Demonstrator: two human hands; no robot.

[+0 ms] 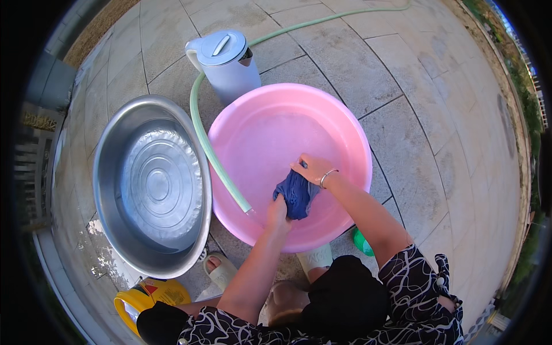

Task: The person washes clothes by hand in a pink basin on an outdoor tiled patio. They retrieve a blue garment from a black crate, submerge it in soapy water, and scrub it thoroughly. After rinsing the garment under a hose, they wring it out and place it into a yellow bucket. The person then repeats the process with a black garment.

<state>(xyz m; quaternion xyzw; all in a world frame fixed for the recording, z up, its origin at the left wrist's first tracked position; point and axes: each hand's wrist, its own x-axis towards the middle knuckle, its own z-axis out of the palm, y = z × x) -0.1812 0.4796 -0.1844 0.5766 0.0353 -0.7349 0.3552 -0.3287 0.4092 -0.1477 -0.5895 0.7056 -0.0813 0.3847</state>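
Over the near right part of a pink plastic basin point(360, 142), both my hands grip a bunched dark blue cloth point(295, 194). My right hand point(315, 169), with a silver bangle at its wrist, pinches the cloth's upper end. Lower and to the left, my left hand point(279, 210) clasps its other side, the fingers partly hidden by the fabric. Cloudy water lies in the basin. A pale green hose point(220, 168) hangs over the basin's left rim, its end low inside, left of my left hand.
A metal basin point(157, 183) with some water stands against the pink one's left side. Beyond them is a pale blue kettle point(233, 77). A yellow container point(166, 292) sits at lower left, a green object point(361, 241) near my right forearm. Wet paving tiles point(108, 241) show at left.
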